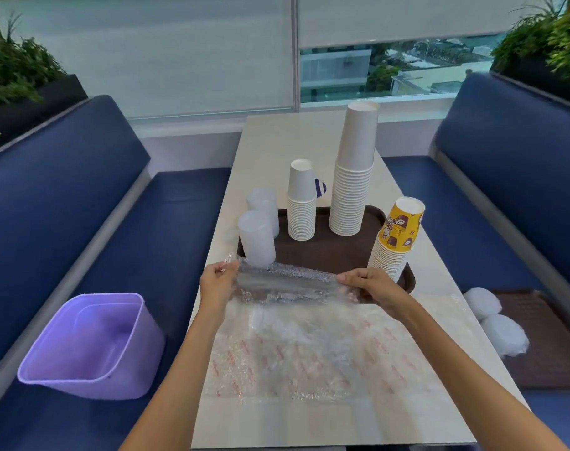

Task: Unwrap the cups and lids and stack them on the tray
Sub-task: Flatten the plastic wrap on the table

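Fingers of the left hand (217,283) and right hand (371,284) are pinching opposite ends of the clear wrap (287,281), holding it stretched above the near edge of the brown tray (326,252); cup stacks (352,190) are standing on the tray.

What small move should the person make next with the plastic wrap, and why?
Probably gather the plastic wrap and drop it into the purple bin on the left. The left hand and right hand pinch its edge, it looks empty, and cup stacks already stand on the tray.
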Demonstrator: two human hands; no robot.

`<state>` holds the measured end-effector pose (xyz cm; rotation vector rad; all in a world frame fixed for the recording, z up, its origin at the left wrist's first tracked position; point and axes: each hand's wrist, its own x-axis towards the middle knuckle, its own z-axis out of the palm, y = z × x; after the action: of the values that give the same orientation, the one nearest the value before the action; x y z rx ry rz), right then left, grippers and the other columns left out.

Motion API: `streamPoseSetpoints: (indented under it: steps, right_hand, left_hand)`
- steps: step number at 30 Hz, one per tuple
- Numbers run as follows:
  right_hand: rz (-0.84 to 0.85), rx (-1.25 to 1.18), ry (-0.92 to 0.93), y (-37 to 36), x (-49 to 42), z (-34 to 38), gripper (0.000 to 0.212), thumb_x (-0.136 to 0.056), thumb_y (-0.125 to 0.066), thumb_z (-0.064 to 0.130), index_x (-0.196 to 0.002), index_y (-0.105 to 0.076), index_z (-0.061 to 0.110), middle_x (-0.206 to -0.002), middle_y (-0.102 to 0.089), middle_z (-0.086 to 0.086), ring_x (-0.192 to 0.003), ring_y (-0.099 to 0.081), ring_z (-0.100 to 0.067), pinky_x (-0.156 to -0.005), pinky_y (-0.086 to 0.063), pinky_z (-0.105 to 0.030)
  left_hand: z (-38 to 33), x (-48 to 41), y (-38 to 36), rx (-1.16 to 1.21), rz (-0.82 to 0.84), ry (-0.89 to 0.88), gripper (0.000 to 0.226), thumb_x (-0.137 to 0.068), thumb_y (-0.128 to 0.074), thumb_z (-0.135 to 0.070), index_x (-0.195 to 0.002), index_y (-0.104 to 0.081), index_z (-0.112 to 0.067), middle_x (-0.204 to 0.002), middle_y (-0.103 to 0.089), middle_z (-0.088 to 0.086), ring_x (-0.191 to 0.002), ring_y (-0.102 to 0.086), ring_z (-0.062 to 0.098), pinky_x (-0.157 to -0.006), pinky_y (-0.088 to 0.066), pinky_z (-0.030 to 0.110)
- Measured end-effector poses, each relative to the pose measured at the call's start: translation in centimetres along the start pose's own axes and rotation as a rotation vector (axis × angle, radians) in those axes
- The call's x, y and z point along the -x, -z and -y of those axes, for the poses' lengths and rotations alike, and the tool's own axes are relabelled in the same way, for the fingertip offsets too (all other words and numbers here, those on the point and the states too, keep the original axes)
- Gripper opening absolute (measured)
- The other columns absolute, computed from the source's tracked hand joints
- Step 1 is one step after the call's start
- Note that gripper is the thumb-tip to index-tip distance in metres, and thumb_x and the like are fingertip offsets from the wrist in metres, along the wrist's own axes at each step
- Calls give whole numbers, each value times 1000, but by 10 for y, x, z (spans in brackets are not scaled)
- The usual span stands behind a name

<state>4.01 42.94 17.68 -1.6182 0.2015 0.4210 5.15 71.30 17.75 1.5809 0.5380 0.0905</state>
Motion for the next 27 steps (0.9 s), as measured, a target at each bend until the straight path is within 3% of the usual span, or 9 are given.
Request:
streamPoseSetpoints:
  steps: [6,10,13,15,18,23,27]
  right_hand:
    - [-97,-79,-35,1,5,-14,6,-85,-68,18,-86,-71,13,-71,-64,-1,-64,-57,-11,-60,-51,-21]
    - [-206,-226,-93,1,4,-19,12,-87,-66,22,-91,-69,11,-92,-66,-7,-84,-60,-21,-74,-50,-31]
    - [-270,-364,-137,-1,6,-23,14,-92,-60,24,-96,-61,11,-102,-61,-8,-97,-59,-26,-83,-50,-37]
    - [-262,-443,-147,-3,9,-25,14,-96,-53,25,-97,-56,12,-88,-62,-2,-89,-61,-19,-77,-51,-32]
    - [-211,-497,-162,-5,13,-27,18,-99,-48,22,-88,-60,15,-62,-68,8,-55,-63,-2,-61,-50,-20]
    - [-201,-483,-191,-3,13,-25,17,-97,-51,26,-95,-67,19,-88,-70,6,-81,-58,-10,-70,-44,-24]
    - [-215,-405,-156,-2,12,-23,15,-97,-51,19,-98,-66,18,-93,-64,1,-83,-56,-14,-69,-45,-25]
  left_hand:
    - [22,13,7,23,114,247,24,-92,-60,-36,-84,-63,-13,-62,-39,-3,-48,-30,7,-36,-24,15]
    - [39,19,3,-45,77,93,30,-95,-57,-24,-70,-48,-9,-63,-40,3,-46,-35,10,-41,-31,18]
    - [46,25,1,-43,40,-18,20,-96,-56,-21,-78,-54,-11,-69,-52,2,-53,-45,14,-49,-39,21]
    - [49,27,2,-34,35,-62,14,-95,-56,-20,-83,-58,-13,-72,-55,1,-56,-49,14,-51,-41,21]
    - [52,26,3,-29,19,-92,13,-95,-56,-20,-90,-59,-9,-72,-56,2,-55,-49,14,-48,-40,18]
    - [54,25,4,-54,26,-113,12,-95,-56,-20,-96,-60,-8,-72,-57,2,-55,-48,13,-48,-38,18]
    - [53,25,4,-63,27,-117,7,-95,-56,-19,-92,-60,-14,-75,-58,5,-54,-47,13,-47,-37,19]
